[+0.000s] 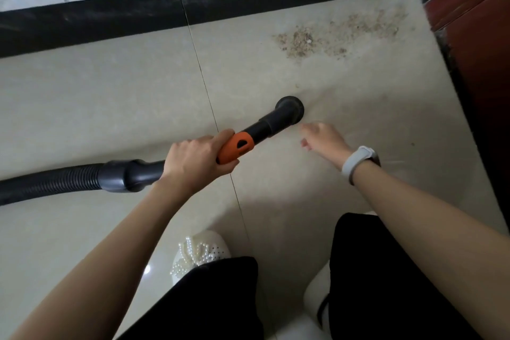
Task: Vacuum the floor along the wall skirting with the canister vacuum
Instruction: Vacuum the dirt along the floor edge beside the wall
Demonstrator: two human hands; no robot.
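Left hand grips the wand, nozzle on floor; right hand hovers, fingers relaxed. Next, likely push far-right into debris by the skirting.

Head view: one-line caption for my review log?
Left hand grips the vacuum wand, nozzle on the tile short of the debris; right hand free.

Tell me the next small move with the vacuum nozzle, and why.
Probably push the nozzle forward and to the right into the dirt patch. The left hand grips the orange collar, the nozzle sits short of the debris, and the debris lies near the black skirting. The right hand holds nothing.
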